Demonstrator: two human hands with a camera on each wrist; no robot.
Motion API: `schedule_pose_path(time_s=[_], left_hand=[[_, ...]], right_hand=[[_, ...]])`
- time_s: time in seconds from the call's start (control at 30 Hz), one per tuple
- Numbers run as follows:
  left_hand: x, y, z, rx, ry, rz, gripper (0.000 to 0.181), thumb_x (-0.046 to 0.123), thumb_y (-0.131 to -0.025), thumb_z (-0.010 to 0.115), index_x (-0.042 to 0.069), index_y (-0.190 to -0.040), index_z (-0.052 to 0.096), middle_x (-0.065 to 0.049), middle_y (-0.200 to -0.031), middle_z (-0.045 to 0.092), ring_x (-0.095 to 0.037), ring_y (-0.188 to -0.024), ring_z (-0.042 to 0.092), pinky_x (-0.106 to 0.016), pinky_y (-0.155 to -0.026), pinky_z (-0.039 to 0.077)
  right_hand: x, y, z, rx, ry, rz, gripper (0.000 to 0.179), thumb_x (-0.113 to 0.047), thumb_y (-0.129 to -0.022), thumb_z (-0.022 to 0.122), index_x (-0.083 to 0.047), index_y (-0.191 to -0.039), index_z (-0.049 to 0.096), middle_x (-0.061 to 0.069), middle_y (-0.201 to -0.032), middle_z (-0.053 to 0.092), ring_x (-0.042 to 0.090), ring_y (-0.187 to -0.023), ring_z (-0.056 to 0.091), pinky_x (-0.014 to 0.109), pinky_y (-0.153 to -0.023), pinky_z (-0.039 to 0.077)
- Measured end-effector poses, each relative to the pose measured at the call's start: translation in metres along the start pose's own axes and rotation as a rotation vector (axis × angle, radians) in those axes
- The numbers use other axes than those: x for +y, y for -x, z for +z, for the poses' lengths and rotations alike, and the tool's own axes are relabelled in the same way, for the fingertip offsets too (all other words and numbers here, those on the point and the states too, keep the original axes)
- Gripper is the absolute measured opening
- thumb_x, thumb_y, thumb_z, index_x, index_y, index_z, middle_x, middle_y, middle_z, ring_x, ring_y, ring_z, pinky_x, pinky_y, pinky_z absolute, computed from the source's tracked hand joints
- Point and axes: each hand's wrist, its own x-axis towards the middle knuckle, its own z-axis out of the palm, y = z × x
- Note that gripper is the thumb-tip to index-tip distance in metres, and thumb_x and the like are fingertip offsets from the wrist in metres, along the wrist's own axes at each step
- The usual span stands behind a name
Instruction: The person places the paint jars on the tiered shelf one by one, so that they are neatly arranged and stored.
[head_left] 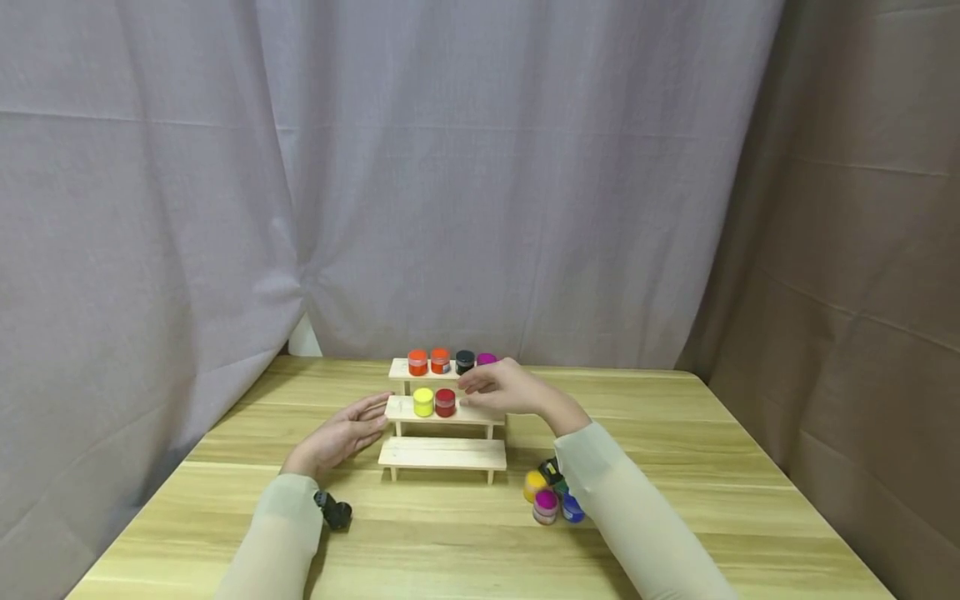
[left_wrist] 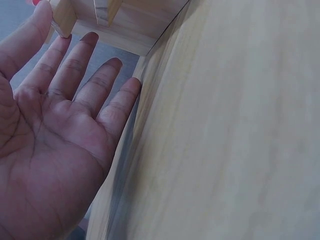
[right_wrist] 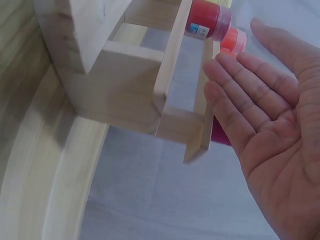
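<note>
A three-step wooden rack (head_left: 442, 452) stands on the table. On its top step are two orange paint jars (head_left: 417, 362), a black jar (head_left: 465, 361) and a purple jar (head_left: 487, 358). The middle step carries a yellow jar (head_left: 423, 402) and a dark red jar (head_left: 446, 403). Beside the rack's left end, my left hand (head_left: 348, 429) has its fingers extended, tips at or very near the middle step. My right hand (head_left: 513, 389) hovers over the middle step's right part, just right of the red jar. Its palm (right_wrist: 275, 135) holds nothing in the right wrist view.
On the table by my right forearm sits a cluster of jars: a yellow-orange one (head_left: 535, 485), a purple one (head_left: 545, 506), a blue one (head_left: 572, 507) and a dark one (head_left: 551, 471). Grey curtains (head_left: 487, 183) hang behind the table and along its sides.
</note>
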Motion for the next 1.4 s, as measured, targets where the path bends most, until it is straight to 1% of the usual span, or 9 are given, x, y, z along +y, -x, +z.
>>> schedule_pose_path(time_s=[0.2,0.43,0.57,0.63,0.8,0.9,1.13,1.3,1.4], left_hand=[[-0.001,0.000,-0.001,-0.002,0.003,-0.002,0.068,0.013,-0.104,0.055,0.007,-0.161,0.018,-0.021,-0.165,0.015,-0.037,-0.150,0.019,-0.050,-0.123,0.021],[-0.001,0.001,-0.002,-0.005,0.012,0.003,0.068,0.013,-0.104,0.055,0.007,-0.161,0.019,-0.022,-0.165,0.015,-0.037,-0.150,0.019,-0.050,-0.123,0.020],[0.000,0.002,-0.002,0.004,0.014,-0.005,0.068,0.012,-0.103,0.055,0.007,-0.161,0.020,-0.022,-0.165,0.015,-0.037,-0.150,0.020,-0.050,-0.123,0.021],[0.001,0.001,-0.002,0.012,0.014,-0.008,0.067,0.012,-0.103,0.056,0.008,-0.161,0.021,-0.020,-0.165,0.017,-0.035,-0.150,0.021,-0.049,-0.123,0.021],[0.001,0.002,0.000,0.026,0.021,-0.012,0.065,0.011,-0.104,0.054,0.009,-0.160,0.023,-0.019,-0.165,0.019,-0.034,-0.150,0.022,-0.047,-0.123,0.023],[-0.001,0.002,0.000,0.021,0.013,-0.011,0.065,0.010,-0.105,0.052,0.008,-0.161,0.021,-0.020,-0.165,0.018,-0.035,-0.150,0.020,-0.048,-0.123,0.023],[0.000,0.001,0.001,0.024,0.018,-0.013,0.065,0.011,-0.104,0.054,0.009,-0.161,0.021,-0.018,-0.165,0.019,-0.033,-0.150,0.021,-0.047,-0.123,0.022],[0.001,0.001,0.001,0.008,0.019,-0.003,0.064,0.009,-0.105,0.052,0.009,-0.161,0.022,-0.020,-0.165,0.018,-0.035,-0.150,0.020,-0.048,-0.123,0.021],[0.001,0.003,0.001,0.001,0.021,-0.003,0.064,0.008,-0.105,0.051,0.008,-0.161,0.020,-0.021,-0.165,0.016,-0.035,-0.151,0.018,-0.049,-0.123,0.019]], right_hand=[[0.003,0.021,-0.006,0.008,-0.013,-0.019,0.039,-0.026,-0.097,0.070,-0.001,-0.127,0.067,0.011,-0.116,0.073,0.019,-0.105,0.070,0.030,-0.091,0.059],[0.013,0.050,-0.011,0.023,-0.076,0.023,0.035,-0.023,-0.097,0.070,-0.001,-0.123,0.068,0.011,-0.116,0.072,0.024,-0.107,0.069,0.038,-0.095,0.057],[0.019,0.066,-0.014,0.020,-0.084,0.018,0.036,-0.025,-0.098,0.068,0.002,-0.122,0.068,0.014,-0.117,0.072,0.026,-0.106,0.069,0.040,-0.096,0.057],[0.022,0.074,-0.014,0.012,-0.069,0.008,0.035,-0.026,-0.099,0.067,0.000,-0.122,0.069,0.013,-0.116,0.072,0.024,-0.105,0.070,0.038,-0.094,0.058],[0.026,0.091,-0.012,-0.030,-0.063,0.012,0.032,-0.029,-0.099,0.067,-0.006,-0.120,0.071,0.007,-0.114,0.073,0.015,-0.102,0.070,0.032,-0.091,0.059],[0.027,0.101,-0.010,-0.063,-0.092,0.030,0.031,-0.030,-0.098,0.068,-0.007,-0.118,0.072,0.008,-0.113,0.074,0.012,-0.101,0.070,0.031,-0.091,0.059],[0.031,0.115,-0.004,-0.169,-0.187,0.073,0.032,-0.027,-0.096,0.070,-0.003,-0.118,0.072,0.013,-0.112,0.074,0.013,-0.100,0.070,0.029,-0.090,0.058],[0.036,0.125,0.003,-0.241,-0.270,0.130,0.030,-0.025,-0.094,0.073,-0.007,-0.118,0.072,0.006,-0.111,0.074,0.015,-0.102,0.070,0.028,-0.090,0.058],[0.038,0.128,0.009,-0.260,-0.309,0.146,0.030,-0.023,-0.092,0.075,-0.008,-0.118,0.072,0.002,-0.111,0.074,0.017,-0.103,0.070,0.028,-0.090,0.058]])
